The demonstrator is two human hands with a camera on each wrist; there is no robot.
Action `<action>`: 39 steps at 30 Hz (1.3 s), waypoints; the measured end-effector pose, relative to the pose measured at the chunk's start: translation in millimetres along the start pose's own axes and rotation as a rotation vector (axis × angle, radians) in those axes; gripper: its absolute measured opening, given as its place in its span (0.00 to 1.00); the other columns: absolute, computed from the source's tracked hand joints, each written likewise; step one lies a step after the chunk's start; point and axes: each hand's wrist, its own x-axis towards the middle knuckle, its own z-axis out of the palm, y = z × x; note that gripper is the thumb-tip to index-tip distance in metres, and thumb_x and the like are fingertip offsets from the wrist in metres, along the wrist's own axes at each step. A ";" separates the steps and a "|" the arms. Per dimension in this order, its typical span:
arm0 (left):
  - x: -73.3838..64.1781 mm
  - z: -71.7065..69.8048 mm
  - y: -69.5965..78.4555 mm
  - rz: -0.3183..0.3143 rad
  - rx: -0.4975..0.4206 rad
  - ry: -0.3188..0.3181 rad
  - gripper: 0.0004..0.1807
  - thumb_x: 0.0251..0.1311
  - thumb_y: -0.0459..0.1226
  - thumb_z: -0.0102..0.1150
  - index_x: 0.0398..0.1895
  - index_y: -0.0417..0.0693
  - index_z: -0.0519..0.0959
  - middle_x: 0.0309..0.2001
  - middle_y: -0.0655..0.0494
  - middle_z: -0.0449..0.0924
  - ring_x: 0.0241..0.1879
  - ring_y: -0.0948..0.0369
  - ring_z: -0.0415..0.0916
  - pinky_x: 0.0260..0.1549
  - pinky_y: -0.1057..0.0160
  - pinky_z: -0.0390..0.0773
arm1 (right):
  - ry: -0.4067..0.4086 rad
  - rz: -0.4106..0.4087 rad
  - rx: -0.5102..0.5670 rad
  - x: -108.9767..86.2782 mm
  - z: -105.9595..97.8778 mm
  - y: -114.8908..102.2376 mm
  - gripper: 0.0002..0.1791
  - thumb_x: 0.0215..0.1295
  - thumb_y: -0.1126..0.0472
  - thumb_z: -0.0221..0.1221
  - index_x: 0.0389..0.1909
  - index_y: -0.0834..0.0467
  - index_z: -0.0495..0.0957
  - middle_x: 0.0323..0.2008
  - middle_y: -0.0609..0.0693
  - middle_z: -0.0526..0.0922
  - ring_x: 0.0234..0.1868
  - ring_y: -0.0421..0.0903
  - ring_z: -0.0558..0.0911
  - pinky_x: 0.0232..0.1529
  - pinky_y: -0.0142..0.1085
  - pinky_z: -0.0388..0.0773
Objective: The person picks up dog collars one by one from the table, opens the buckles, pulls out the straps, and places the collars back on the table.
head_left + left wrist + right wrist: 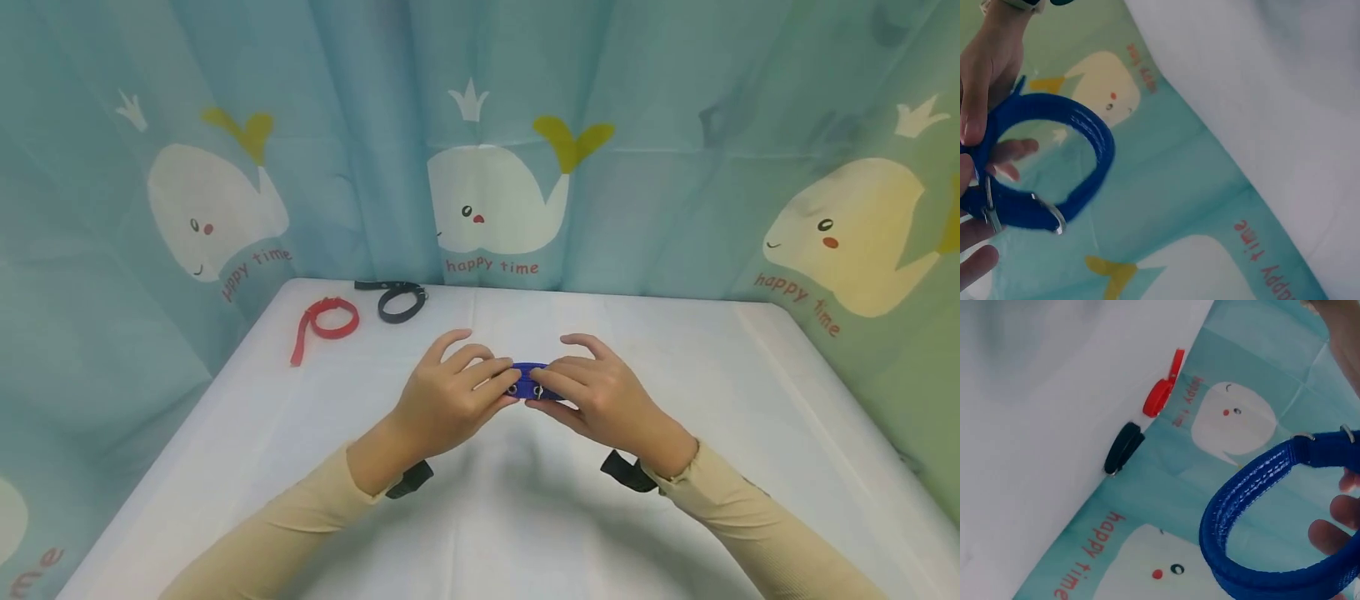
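Observation:
A blue collar is held up over the white table between both hands, its strap bent into a loop. My left hand pinches it from the left near the metal fittings. From the right, my right hand pinches the same stretch of strap, the fingertips of the two hands close together. In the left wrist view the loop of the collar hangs wide, with a silver buckle and a D-ring on the strap. Stitching shows inside the collar in the right wrist view.
A red collar lies coiled at the table's far left, its end sticking out. Beside it, near the back edge, is a black collar. A whale-print curtain hangs right behind the white table.

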 end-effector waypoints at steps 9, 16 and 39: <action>2.2 1.2 -2.3 0.061 0.024 0.018 0.16 0.51 0.49 0.67 0.38 0.49 0.85 0.34 0.59 0.87 0.35 0.61 0.81 0.51 0.55 0.77 | 0.018 -0.052 -0.077 0.6 3.6 -2.2 0.20 0.72 0.55 0.46 0.34 0.66 0.81 0.26 0.54 0.86 0.27 0.46 0.85 0.44 0.49 0.79; -6.7 3.2 -3.3 0.044 0.031 0.072 0.17 0.46 0.48 0.71 0.36 0.49 0.86 0.33 0.58 0.87 0.34 0.61 0.81 0.49 0.56 0.78 | 0.033 -0.001 -0.035 -5.3 5.3 1.7 0.20 0.72 0.55 0.46 0.34 0.66 0.81 0.26 0.54 0.86 0.26 0.47 0.85 0.43 0.49 0.78; -4.3 7.7 -8.3 0.052 -0.182 -0.011 0.19 0.46 0.47 0.72 0.39 0.48 0.84 0.32 0.59 0.86 0.35 0.64 0.81 0.53 0.57 0.75 | 0.171 0.028 0.276 -9.4 9.7 8.1 0.17 0.68 0.55 0.54 0.37 0.66 0.82 0.33 0.56 0.86 0.36 0.49 0.84 0.60 0.43 0.69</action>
